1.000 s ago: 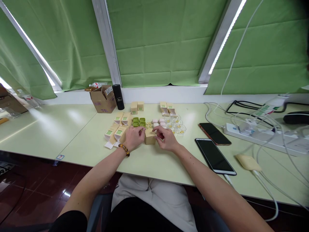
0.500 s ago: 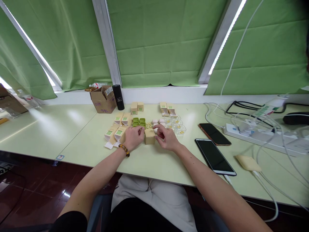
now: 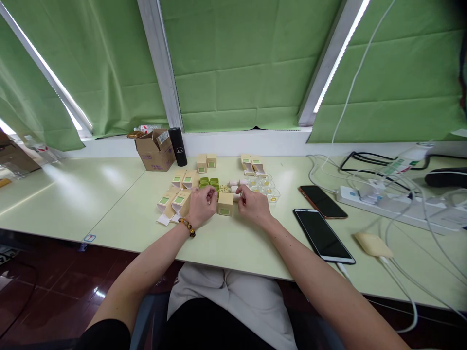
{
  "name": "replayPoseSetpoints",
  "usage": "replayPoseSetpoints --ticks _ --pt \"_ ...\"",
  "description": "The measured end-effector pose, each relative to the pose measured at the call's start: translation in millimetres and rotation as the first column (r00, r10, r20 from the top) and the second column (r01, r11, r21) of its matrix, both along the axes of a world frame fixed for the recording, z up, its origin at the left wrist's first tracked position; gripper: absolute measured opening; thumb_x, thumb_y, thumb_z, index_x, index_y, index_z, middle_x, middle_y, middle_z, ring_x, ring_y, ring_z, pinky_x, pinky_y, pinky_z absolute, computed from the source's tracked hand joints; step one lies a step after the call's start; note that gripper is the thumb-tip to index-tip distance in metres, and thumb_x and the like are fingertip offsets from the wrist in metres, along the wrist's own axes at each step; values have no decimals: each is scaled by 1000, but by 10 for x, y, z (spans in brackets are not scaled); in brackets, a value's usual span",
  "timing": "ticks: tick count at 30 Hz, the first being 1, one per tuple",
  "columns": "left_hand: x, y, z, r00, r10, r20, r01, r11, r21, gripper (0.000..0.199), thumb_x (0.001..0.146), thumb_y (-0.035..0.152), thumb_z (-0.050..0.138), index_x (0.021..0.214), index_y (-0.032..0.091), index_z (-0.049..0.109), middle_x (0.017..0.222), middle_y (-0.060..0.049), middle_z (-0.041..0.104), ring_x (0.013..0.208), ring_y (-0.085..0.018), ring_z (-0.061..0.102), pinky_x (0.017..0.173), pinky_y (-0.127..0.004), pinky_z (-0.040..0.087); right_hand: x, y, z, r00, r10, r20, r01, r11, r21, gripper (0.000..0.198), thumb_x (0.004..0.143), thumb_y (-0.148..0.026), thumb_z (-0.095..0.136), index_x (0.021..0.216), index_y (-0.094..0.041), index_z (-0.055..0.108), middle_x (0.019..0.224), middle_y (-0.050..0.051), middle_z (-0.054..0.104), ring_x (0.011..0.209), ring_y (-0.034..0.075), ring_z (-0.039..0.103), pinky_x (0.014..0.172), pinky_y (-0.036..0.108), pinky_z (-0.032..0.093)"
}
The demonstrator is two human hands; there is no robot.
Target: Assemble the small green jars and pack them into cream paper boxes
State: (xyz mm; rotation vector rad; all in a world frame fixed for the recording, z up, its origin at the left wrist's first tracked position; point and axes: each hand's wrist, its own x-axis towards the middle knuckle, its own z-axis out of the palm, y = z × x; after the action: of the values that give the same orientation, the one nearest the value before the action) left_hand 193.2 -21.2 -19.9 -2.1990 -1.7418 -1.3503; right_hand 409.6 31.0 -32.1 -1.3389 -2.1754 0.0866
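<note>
A small cream cardboard box (image 3: 225, 204) stands between my hands, with a green label square on the side facing me. Just left of it is my left hand (image 3: 202, 206), fingers bent and tips drawn together; whether they hold anything is hidden. My right hand (image 3: 254, 206) is at the box's right, slightly apart from it, with curled fingers by the white rounded pieces (image 3: 233, 183). Beyond my left fingertips sit green square cups (image 3: 209, 181). Tiny yellowish pieces (image 3: 224, 188) lie between the cups and the white pieces. Clear plastic cups (image 3: 270, 184) stand beyond my right hand.
Open-flapped cream boxes (image 3: 181, 199) lie left of my left hand; more boxes (image 3: 206, 162) stand farther back. A brown carton (image 3: 155, 153) and black tumbler (image 3: 178, 147) are by the wall. Right are two phones (image 3: 324, 236), a power strip (image 3: 394, 206) and loose cables.
The small box has turned, so its green label now faces me. My right fingers have drawn away from the box's right side and curled in. My left hand has barely moved.
</note>
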Motion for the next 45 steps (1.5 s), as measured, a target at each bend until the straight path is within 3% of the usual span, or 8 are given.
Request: replayPoseSetpoints --ticks 1,3,8,16,22,31,38,45 --pt "2 -8 10 999 -34 6 34 999 0 7 97 22 58 100 21 64 87 -2 72 77 -19 66 96 -43 44 -3 -5 8 1000 -13 4 13 1000 -4 27 85 -16 58 109 -24 66 76 2 74 65 22 62 59 30 24" --pt "11 -30 39 992 -124 -11 124 992 -16 28 93 20 61 121 22 62 114 -8 75 103 -25 70 105 -47 43 -10 -14 16 999 -36 7 36 999 -7 26 85 -16 59 108 -23 66 78 2 75 67 23 63 59 30 24" --pt "79 -93 149 936 -306 -174 278 946 -168 73 84 22 73 152 25 46 150 -15 59 142 -38 52 116 -56 40 -23 -25 13 997 -66 -33 65 998 -22 26 85 -14 59 108 -23 66 81 3 76 69 22 65 61 30 26" --pt "236 -150 340 822 -286 -492 112 928 -354 65 87 17 62 150 23 46 151 -13 61 140 -34 54 113 -52 42 -48 -66 24 996 -78 -32 77 997 -17 31 84 -16 57 112 -22 67 81 2 77 71 22 66 63 29 26" --pt "205 -95 518 803 -299 -516 110 925 -364 59 89 15 62 146 24 50 142 -11 69 134 -32 62 112 -50 43 -63 -84 47 996 -86 -26 85 996 -30 32 85 -18 56 114 -22 67 84 2 78 72 22 66 63 29 25" --pt "-36 717 1126 870 -128 -477 21 974 -224 59 85 16 67 142 22 53 141 -12 70 134 -34 62 117 -52 38 -96 -124 17 998 -53 -46 53 999 11 32 89 -19 51 116 -22 68 80 3 77 65 20 63 62 29 27" --pt "-242 1498 886 793 -56 -607 -139 953 -269 64 84 10 61 147 19 50 139 -14 70 132 -32 62 118 -48 39 -109 -174 32 1000 -3 -27 3 1000 26 32 91 -20 50 117 -22 68 81 4 78 67 22 67 61 30 28" --pt "-245 1820 544 764 -54 -643 -176 941 -288 59 85 9 58 142 19 54 135 -13 72 129 -29 63 128 -50 31 -117 -192 19 1000 29 8 -30 999 26 34 91 -19 50 119 -22 68 78 3 77 67 22 67 62 30 30"
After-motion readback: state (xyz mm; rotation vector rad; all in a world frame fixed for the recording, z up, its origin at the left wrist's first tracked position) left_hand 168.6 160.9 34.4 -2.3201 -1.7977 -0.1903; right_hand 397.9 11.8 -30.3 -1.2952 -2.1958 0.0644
